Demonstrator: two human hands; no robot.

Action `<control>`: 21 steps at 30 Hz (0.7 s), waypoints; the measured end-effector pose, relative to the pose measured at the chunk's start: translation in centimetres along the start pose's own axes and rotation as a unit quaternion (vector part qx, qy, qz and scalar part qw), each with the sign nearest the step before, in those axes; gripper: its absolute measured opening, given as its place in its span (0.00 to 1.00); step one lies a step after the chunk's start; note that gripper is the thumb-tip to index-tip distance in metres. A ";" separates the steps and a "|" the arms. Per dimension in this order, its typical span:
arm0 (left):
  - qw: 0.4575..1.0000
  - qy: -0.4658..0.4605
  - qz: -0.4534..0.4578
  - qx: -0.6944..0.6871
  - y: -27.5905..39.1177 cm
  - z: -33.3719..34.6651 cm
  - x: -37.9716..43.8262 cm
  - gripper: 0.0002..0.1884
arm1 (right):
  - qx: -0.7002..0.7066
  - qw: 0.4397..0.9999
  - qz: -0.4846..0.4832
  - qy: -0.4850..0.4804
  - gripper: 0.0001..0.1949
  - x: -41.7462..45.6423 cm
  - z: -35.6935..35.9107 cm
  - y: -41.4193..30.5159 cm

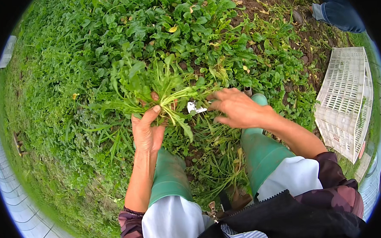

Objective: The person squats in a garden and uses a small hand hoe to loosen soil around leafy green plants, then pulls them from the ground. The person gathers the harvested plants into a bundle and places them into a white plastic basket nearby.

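Observation:
My left hand (147, 129) grips a bunch of leafy greens (166, 97) by its base, the thumb pressed over the pale stems. Its leaves fan out to the upper left and to the right. My right hand (233, 107) is just right of the bunch, slightly blurred, with fingers bent and apart; its fingertips are close to some leaves, and whether they touch is unclear. Between the hands, lower down, shows a small white piece (195, 107) whose kind I cannot tell. Loose plucked greens (221, 159) lie on the ground between my green rubber boots (170, 175).
Low leafy plants (186, 32) cover the ground ahead and to the left. A white slatted plastic crate (346, 98) stands tilted at the right. Another person's denim-clad leg (337, 14) is at the upper right, beside bare soil (252, 2). A second white crate (8, 52) is far left.

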State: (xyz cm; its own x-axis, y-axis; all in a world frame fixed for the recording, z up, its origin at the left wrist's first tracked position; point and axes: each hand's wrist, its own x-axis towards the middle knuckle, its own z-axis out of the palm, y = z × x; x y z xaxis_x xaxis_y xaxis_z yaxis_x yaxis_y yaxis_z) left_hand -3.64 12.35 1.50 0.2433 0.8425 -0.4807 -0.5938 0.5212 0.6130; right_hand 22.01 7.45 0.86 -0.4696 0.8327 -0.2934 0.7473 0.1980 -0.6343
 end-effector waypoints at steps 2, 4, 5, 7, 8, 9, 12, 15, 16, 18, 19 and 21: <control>0.997 0.003 0.014 0.080 -0.5 0.4 0.1 0.19 | -0.050 0.997 -0.043 0.048 0.23 -0.3 0.3 -0.6; 0.989 -0.018 0.047 0.140 -1.9 1.2 0.3 0.16 | 0.208 0.977 0.039 -0.011 0.31 0.9 -0.5 -2.4; 0.961 -0.031 0.068 0.265 -2.6 0.8 0.2 0.17 | 0.333 0.941 0.063 -0.020 0.33 1.5 -0.4 -2.9; 0.908 -0.036 0.077 0.410 -2.9 3.3 -0.3 0.16 | 0.474 0.878 -0.042 0.042 0.35 2.4 0.1 -2.9; 0.775 -0.084 0.231 0.582 -3.1 2.9 0.0 0.20 | 0.510 0.860 0.000 0.022 0.35 1.9 -0.2 -3.0; 0.736 -0.075 0.244 0.627 -3.2 3.3 -0.3 0.21 | 0.546 0.837 0.039 0.004 0.34 1.5 -0.4 -3.2; 0.609 -0.088 0.246 0.749 -3.6 4.4 -1.2 0.24 | 0.572 0.819 0.044 0.014 0.32 1.7 -0.3 -3.3; 0.526 -0.140 0.311 0.779 -5.0 4.6 -1.3 0.30 | 0.703 0.696 0.145 0.027 0.30 2.4 1.5 -1.5; 0.535 -0.152 0.309 0.772 -5.0 4.9 -1.5 0.32 | 0.746 0.618 0.231 0.085 0.27 2.3 1.4 -1.8; 0.551 -0.176 0.305 0.757 -4.5 5.6 -1.9 0.34 | 0.808 0.559 0.175 0.071 0.24 2.0 0.9 -0.3; 0.543 -0.191 0.317 0.754 -4.7 5.5 -1.9 0.35 | 0.817 0.542 0.181 0.078 0.23 1.8 0.7 0.1; 0.528 -0.221 0.339 0.747 -5.2 5.3 -1.9 0.37 | 0.825 0.538 0.166 0.052 0.28 1.5 0.5 0.7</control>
State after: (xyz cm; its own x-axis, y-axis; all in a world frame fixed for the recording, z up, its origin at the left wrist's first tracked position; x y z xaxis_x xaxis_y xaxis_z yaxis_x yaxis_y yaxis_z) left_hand 3.05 8.69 2.53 0.7148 0.6813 0.1576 0.5267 -0.6728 0.5195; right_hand 21.63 8.54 -0.41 -0.3453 0.7229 -0.5985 -0.6925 -0.6267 -0.3574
